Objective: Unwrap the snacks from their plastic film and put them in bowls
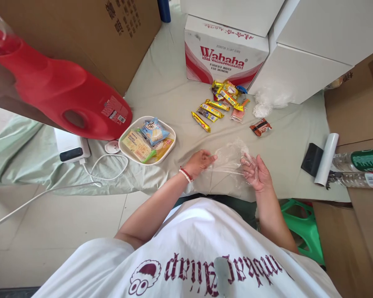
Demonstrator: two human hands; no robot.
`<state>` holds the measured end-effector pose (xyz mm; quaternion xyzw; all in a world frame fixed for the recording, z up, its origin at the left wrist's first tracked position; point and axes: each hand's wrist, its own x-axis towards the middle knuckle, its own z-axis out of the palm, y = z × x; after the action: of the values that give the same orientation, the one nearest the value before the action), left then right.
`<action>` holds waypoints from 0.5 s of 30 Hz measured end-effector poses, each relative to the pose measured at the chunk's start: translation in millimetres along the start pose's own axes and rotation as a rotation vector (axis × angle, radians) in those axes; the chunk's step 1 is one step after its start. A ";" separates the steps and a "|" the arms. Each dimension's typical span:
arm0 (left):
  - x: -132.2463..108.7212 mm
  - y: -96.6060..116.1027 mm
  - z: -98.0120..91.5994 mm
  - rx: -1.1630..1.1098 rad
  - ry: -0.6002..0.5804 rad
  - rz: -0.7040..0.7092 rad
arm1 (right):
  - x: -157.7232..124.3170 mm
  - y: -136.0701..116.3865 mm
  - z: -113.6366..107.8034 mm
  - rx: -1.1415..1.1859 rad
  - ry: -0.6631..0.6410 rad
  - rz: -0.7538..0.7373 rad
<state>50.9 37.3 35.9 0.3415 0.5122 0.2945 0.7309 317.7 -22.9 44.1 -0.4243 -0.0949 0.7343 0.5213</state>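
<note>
A thin clear plastic cover (231, 155) is stretched between my two hands above the cloth, with pale cord-like edges running across. My left hand (200, 162), with a red-and-white bracelet at the wrist, pinches its left side between thumb and fingers. On the other side my right hand (256, 171) has its curled fingers in the film, holding it, with the thumb raised. Left of my hands stands a white bowl (123, 150) with several packaged snacks, among them a blue packet (155, 131). Beyond my hands lie several yellow snack bars (211, 111) and a brown packet (261, 127).
A red detergent bottle (93, 93) and a white power bank (71, 145) with a cable are at left. Behind stands a Wahaha water carton (225, 56). Crumpled plastic bags (269, 101) lie right, near a white roll (327, 159) and bottles (366, 161). A green stool (307, 231) stands below.
</note>
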 end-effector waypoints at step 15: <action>-4.8 -7.0 -8.1 -0.131 -0.154 0.052 | 8.4 -9.5 -3.7 -0.024 0.263 -0.325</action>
<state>42.3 31.0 31.0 0.3278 0.4252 0.3193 0.7809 326.1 -12.8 42.9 -0.5017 -0.1021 0.5775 0.6358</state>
